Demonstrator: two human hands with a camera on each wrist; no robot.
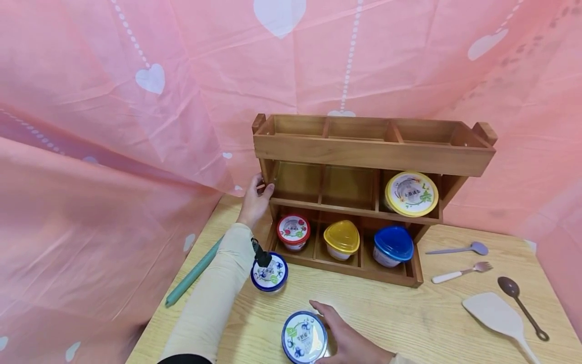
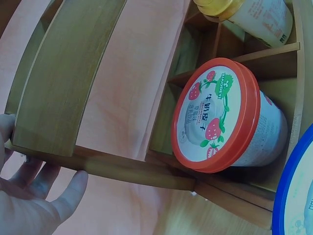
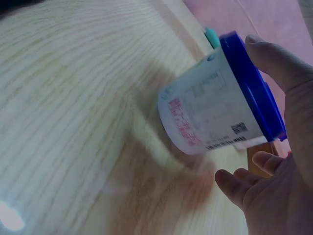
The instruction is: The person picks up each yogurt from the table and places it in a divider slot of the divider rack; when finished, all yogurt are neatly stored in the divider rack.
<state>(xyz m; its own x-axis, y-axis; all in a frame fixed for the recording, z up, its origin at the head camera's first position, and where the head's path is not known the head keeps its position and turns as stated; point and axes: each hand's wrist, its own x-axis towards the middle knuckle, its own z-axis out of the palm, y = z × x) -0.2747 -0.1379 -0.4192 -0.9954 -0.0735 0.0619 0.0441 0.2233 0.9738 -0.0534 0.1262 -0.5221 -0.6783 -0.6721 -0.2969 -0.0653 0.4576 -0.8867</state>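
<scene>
Brown wooden rack [image 1: 373, 157]: four lidded tubs [image 1: 293, 230] already inside.
Pale wooden table [image 1: 386, 308]: two round blue-lidded tubs [image 1: 304, 337] still unshelved.
Your right hand [image 1: 347, 336]: spread wide beside the nearer.
Your left hand [image 1: 253, 205]: at the rack's side; whether gripping, can't tell.

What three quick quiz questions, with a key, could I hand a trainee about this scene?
1. In the head view, which lid colour sits bottom left in the rack? A) yellow B) red C) blue
2. True or false: the round tub beside the right hand is outside the rack.
3. Fill in: the white-handled ____ lies between the purple spoon and the white spatula.

Key: 1. B, the red-lidded tub; 2. true; 3. fork.
</scene>
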